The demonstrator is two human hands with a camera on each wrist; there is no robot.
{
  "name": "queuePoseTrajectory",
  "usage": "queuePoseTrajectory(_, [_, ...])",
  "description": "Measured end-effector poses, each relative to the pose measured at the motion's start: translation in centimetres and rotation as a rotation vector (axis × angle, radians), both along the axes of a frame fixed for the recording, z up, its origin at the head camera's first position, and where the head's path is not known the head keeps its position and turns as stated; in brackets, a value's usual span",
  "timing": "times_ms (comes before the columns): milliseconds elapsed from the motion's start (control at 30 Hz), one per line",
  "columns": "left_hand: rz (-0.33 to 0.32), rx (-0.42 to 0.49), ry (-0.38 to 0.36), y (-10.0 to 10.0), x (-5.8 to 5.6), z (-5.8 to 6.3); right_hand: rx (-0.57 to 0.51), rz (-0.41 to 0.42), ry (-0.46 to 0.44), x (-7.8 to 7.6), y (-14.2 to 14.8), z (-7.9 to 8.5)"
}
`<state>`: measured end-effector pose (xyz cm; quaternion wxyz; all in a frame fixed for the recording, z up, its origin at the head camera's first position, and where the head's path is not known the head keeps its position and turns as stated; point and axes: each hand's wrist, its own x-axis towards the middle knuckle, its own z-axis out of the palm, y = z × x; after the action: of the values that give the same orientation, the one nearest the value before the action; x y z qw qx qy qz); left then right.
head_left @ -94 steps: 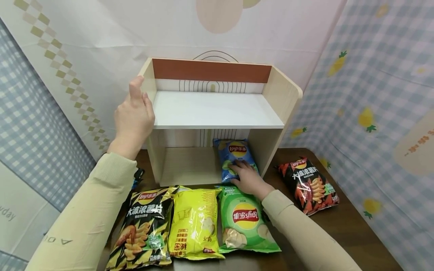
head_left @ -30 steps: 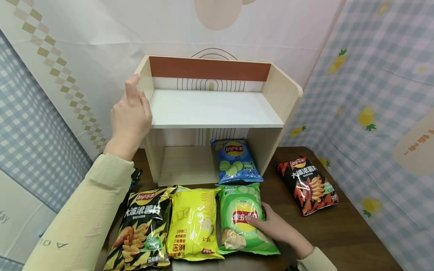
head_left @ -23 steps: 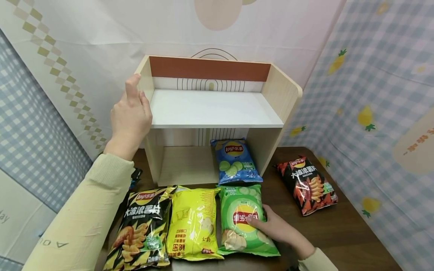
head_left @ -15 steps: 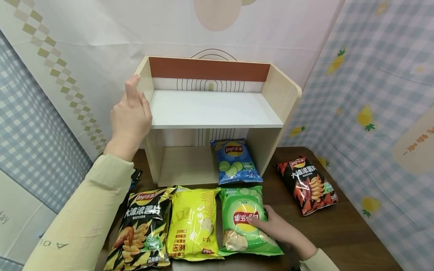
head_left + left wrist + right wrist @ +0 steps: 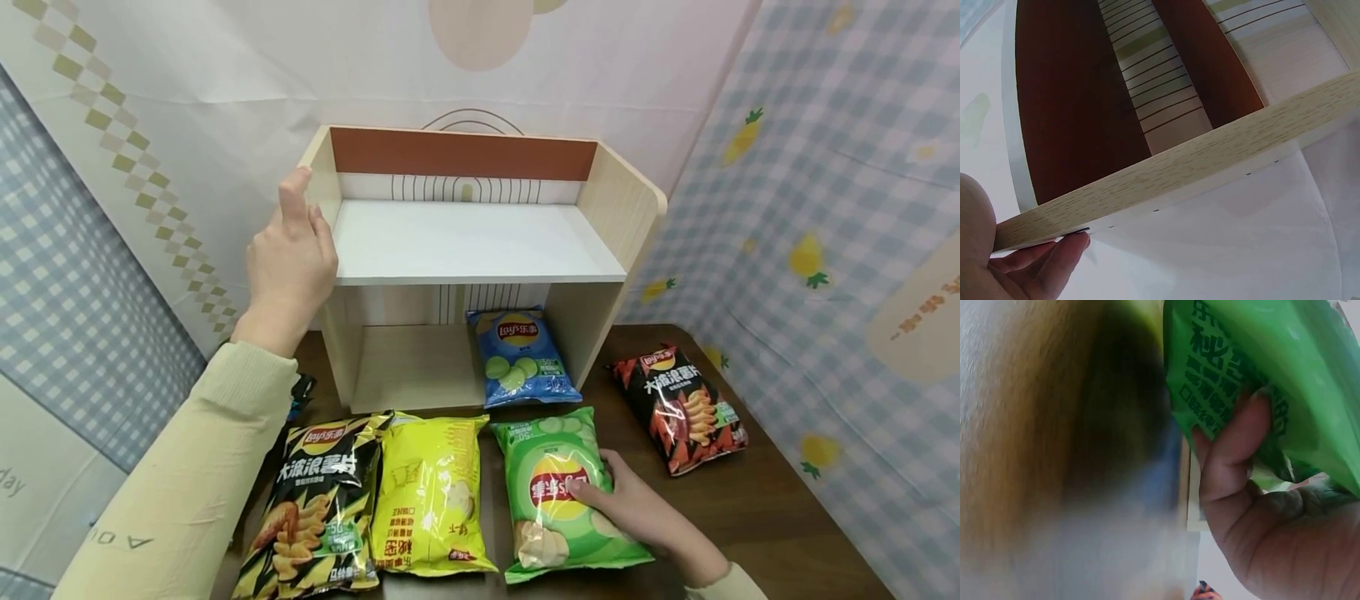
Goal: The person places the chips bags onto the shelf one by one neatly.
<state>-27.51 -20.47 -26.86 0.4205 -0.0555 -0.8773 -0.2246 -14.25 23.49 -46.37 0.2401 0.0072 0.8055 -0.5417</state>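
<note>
Held in the right hand over the near part of a dark brown tabletop, pinched with thumb across the front: a green bag of Lay's, labelled 乐事 in the red logo. Visible only from the right wrist: the bag's back, printed with dark characters including 秘, with fingers bent against it.

Just beside, to the left, a yellow bag, back side up, with red and brown characters; next to that, a black-and-gold bag marked Lay's and 大波浪薯片. Farther off at right, a black-and-red bag bearing the same five characters.

Behind the green bag, in the lower compartment of a shelf unit, against the right panel, a blue bag with the Lay's logo.

Gripping the unit's left panel, the left hand; seen only from the left wrist, fingertips on the panel's outer face. Beyond, a pale backdrop.
</note>
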Motion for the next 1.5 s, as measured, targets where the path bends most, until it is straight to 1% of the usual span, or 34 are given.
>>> queuePoseTrajectory(167, [0.003,-0.006,0.005,-0.1,-0.1,0.0,-0.031,-0.024,0.049,-0.3,0.2,0.8])
queuePoseTrajectory(300, [0.011,-0.011,-0.003,-0.3,-0.1,0.0,-0.014,-0.077,0.125,-1.0,-0.3,1.2])
queuePoseTrajectory(400, [0.013,-0.01,-0.008,-0.4,-0.1,-0.1,-0.027,-0.11,0.179,-1.7,-1.1,1.3])
queuePoseTrajectory(533, [0.013,-0.007,-0.007,-0.5,-0.2,-0.1,-0.02,-0.138,0.282,-3.1,-2.4,1.4])
queuePoseTrajectory(833, [0.027,-0.001,-0.021,-0.5,-0.2,-0.1,-0.002,-0.237,0.474,-7.1,-6.6,1.9])
queuePoseTrajectory(900, [0.026,-0.003,-0.022,-0.4,-0.2,-0.1,0.005,-0.25,0.49,-7.8,-7.5,1.8])
queuePoseTrajectory(967, [0.023,-0.004,-0.02,-0.3,-0.2,-0.2,0.006,-0.248,0.487,-8.4,-8.3,1.7])
queuePoseTrajectory(1033, [0.022,-0.005,-0.017,-0.2,-0.3,-0.2,0.031,-0.249,0.479,-9.0,-9.0,1.6])
queuePoseTrajectory(1233, [0.011,-0.012,-0.01,0.0,-0.3,-0.2,0.072,-0.237,0.487,-10.5,-9.9,1.6])
queuePoseTrajectory(1400, [0.009,-0.013,-0.003,0.0,-0.2,-0.2,0.099,-0.161,0.473,-11.0,-10.2,1.4])
queuePoseTrajectory(1500, [0.011,-0.013,-0.005,-0.1,-0.1,-0.1,0.097,-0.124,0.487,-11.1,-10.5,1.4])
